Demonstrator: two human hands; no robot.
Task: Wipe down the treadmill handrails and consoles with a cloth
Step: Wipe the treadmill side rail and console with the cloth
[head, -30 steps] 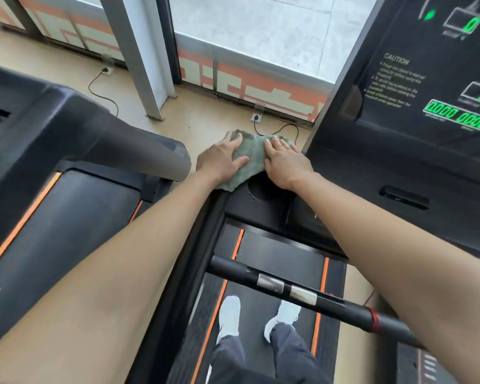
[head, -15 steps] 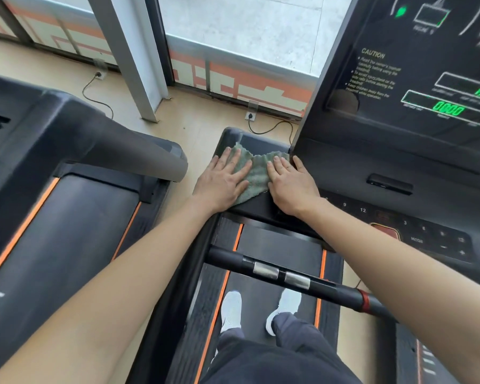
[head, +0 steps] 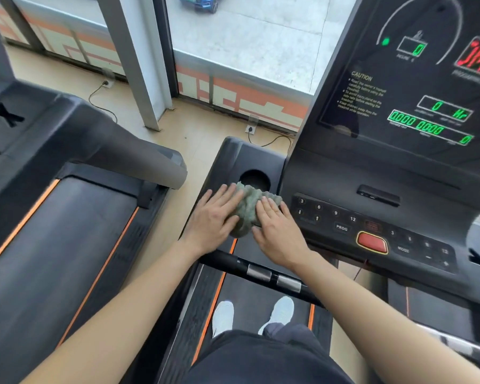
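Observation:
A crumpled grey-green cloth (head: 247,206) lies bunched on the left wing of the black treadmill console (head: 330,173), just below a round cup holder (head: 255,178). My left hand (head: 215,217) presses flat on the cloth's left side. On its right side rests my right hand (head: 277,228), fingers extended, beside the keypad (head: 327,214). A black front handrail (head: 261,273) with silver sensor plates crosses under my wrists.
A red stop button (head: 372,242) sits right of the keypad, below a lit green display (head: 430,126). A second treadmill (head: 67,217) stands to the left with a narrow floor gap between. Power cables (head: 269,139) run to floor sockets by the window.
Both hands have pulled the cloth back toward me across the console's left wing, uncovering the cup holder. The cloth has bunched up between them.

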